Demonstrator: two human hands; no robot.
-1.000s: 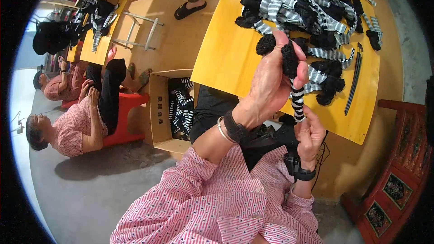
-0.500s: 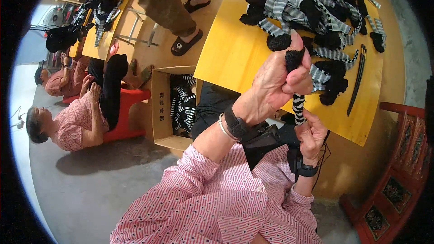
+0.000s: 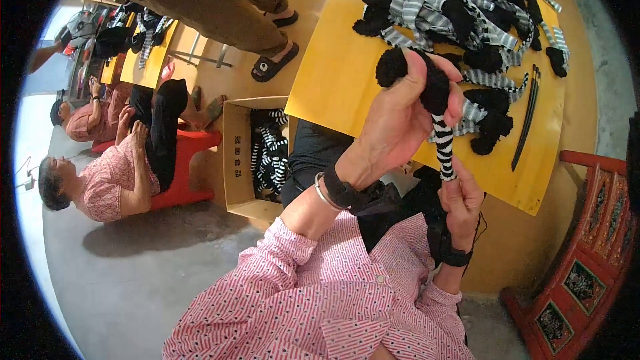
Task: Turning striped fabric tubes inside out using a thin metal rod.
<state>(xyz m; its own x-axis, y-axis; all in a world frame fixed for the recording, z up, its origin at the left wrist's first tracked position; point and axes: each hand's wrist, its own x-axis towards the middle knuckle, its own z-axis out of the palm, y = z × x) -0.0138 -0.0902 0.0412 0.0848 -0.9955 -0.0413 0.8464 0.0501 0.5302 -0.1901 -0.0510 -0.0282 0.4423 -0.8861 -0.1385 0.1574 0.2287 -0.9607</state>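
Note:
A narrow black-and-white striped knit piece with a fuzzy black end is stretched between my two hands, above the table's front edge. My left hand grips the fuzzy black part, its thumb pressed on top and a black tuft sticking out past it. Lower and to the right, my right hand pinches the bottom end of the striped part. Just beyond my hands lies a heap of grey-and-black striped knit pieces with fuzzy black parts.
The yellow table holds the heap and a few thin black sticks. An open cardboard box with striped pieces stands left of my lap. A carved red wooden chair is at right. Seated people and a standing person's legs are at left.
My left hand has turned and loosened from a fist, so more of the fuzzy black part shows. More of the striped length is visible between my hands. The standing person's legs have shifted.

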